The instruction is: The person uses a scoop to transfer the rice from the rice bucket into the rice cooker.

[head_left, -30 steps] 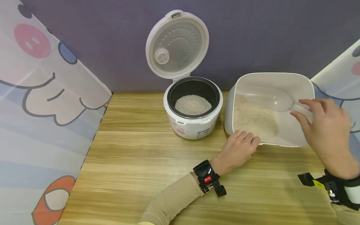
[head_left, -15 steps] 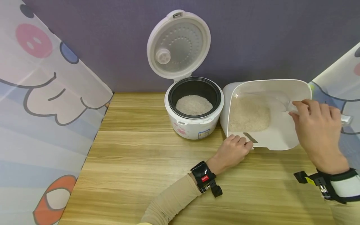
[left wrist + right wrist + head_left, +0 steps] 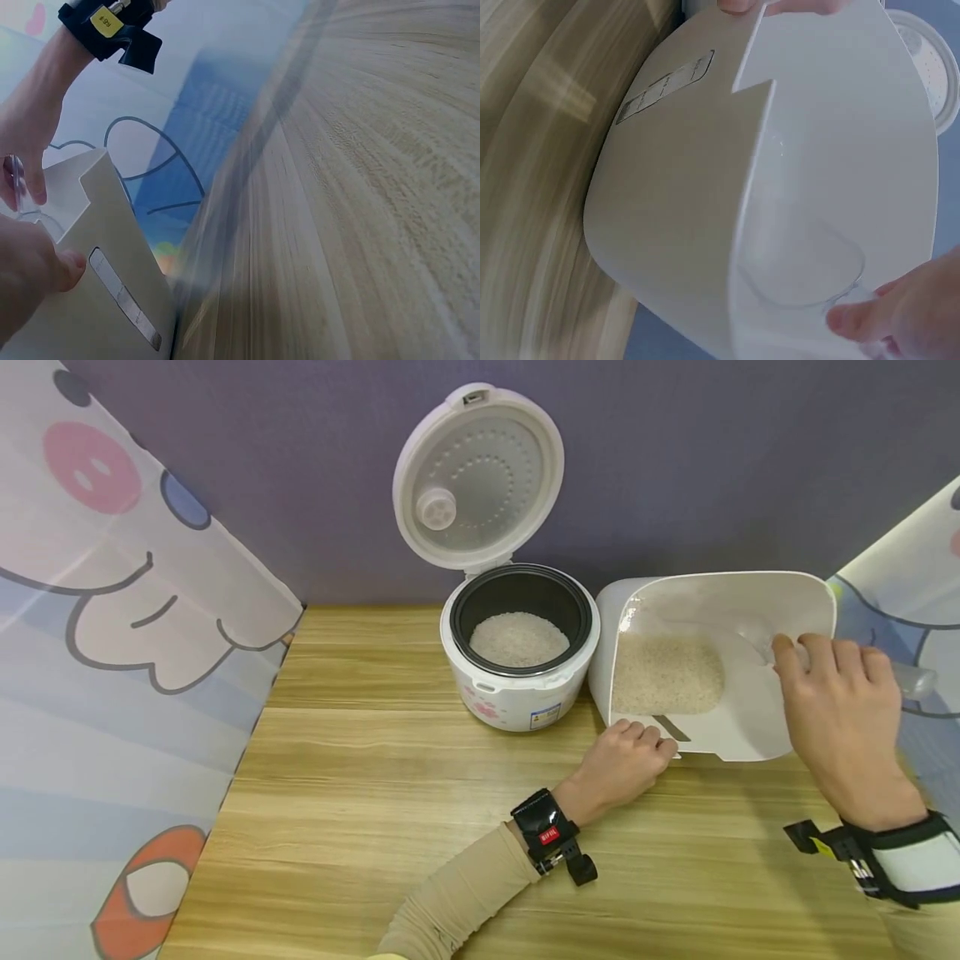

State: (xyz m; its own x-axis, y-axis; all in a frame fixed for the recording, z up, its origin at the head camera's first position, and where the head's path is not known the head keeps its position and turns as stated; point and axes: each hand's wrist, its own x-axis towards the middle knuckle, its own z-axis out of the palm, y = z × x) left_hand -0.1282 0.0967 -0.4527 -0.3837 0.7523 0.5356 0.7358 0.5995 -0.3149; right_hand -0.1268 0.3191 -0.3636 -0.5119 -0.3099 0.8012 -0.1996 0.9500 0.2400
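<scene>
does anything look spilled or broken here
Nothing stands out: I see no loose grains on the table, and the rice lies inside the white bin and the rice cooker. The bin's stepped rim looks moulded rather than chipped.

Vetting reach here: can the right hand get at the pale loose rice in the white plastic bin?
Likely yes: right hand holds a clear plastic scoop, its bowl inside the open bin; nothing visible blocks the rice.

sleeves [image 3: 468,885]: beige | wristbands [image 3: 534,817]: black — red label [image 3: 550,836], yellow tag [image 3: 106,21], white panel [image 3: 921,862]
</scene>
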